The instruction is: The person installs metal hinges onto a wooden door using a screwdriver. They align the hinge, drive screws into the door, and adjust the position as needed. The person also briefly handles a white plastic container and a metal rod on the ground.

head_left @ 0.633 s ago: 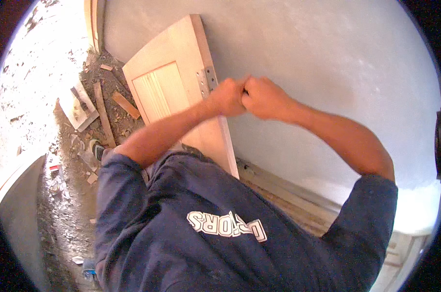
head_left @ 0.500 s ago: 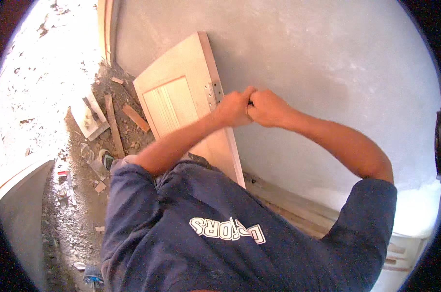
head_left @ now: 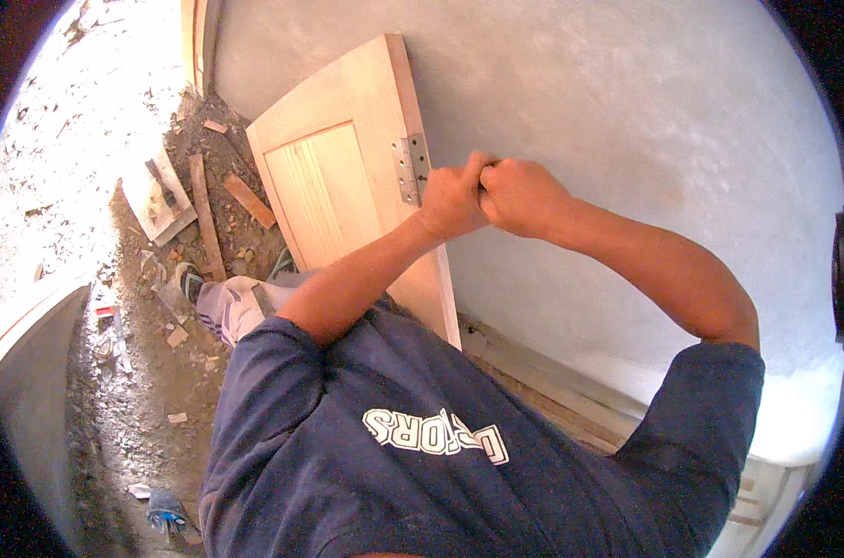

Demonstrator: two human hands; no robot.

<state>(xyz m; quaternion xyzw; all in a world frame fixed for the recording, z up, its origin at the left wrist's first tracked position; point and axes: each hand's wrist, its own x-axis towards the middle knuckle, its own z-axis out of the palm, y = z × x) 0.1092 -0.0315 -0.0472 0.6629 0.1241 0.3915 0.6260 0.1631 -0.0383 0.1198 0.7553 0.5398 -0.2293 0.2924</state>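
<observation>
A pale wooden door [head_left: 371,112] with a recessed panel stands tilted against the wall in front of me. On its right edge sits a metal hinge [head_left: 410,169] with several holes. Just right of the hinge, my left hand [head_left: 453,198] is closed in a fist. My right hand [head_left: 526,197] is closed too, pressed against the left one. Something dark shows in the small gap between the fists, but the fingers hide what they hold. A small dark spot, possibly a screw, shows on the hinge beside the left hand.
Behind the door rises a grey plastered wall [head_left: 627,121]. Wood offcuts [head_left: 249,201] and a pale block [head_left: 169,209] lie on the dirt floor at left. A blue-grey object [head_left: 166,510] lies at lower left. A pale container [head_left: 766,498] stands at lower right.
The door and floor sit higher and slightly left in the picture. More of the hinge shows beside my left hand, and more of my leg is visible. Both fists remain closed together.
</observation>
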